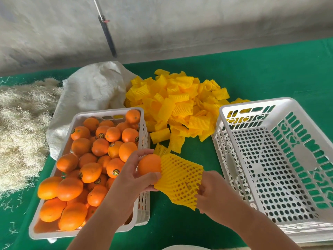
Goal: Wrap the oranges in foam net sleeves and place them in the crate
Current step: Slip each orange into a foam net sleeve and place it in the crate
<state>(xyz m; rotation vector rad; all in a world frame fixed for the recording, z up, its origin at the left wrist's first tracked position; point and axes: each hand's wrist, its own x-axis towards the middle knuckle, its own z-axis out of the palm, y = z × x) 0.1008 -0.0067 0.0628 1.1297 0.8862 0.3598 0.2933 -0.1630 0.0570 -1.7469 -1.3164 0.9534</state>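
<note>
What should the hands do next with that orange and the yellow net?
Probably push the orange further into the net sleeve. The left hand holds it at the sleeve's open mouth, only partly in, and the right hand holds the sleeve's other end.

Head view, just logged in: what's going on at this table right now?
A person is sleeving oranges. The left hand holds an orange while the right hand grips a stretched yellow foam net sleeve at its end. The orange is only just entering the sleeve. The crate of unwrapped oranges sits left, the spare sleeve pile behind, and the white crate on the right holds nothing yet.
</note>
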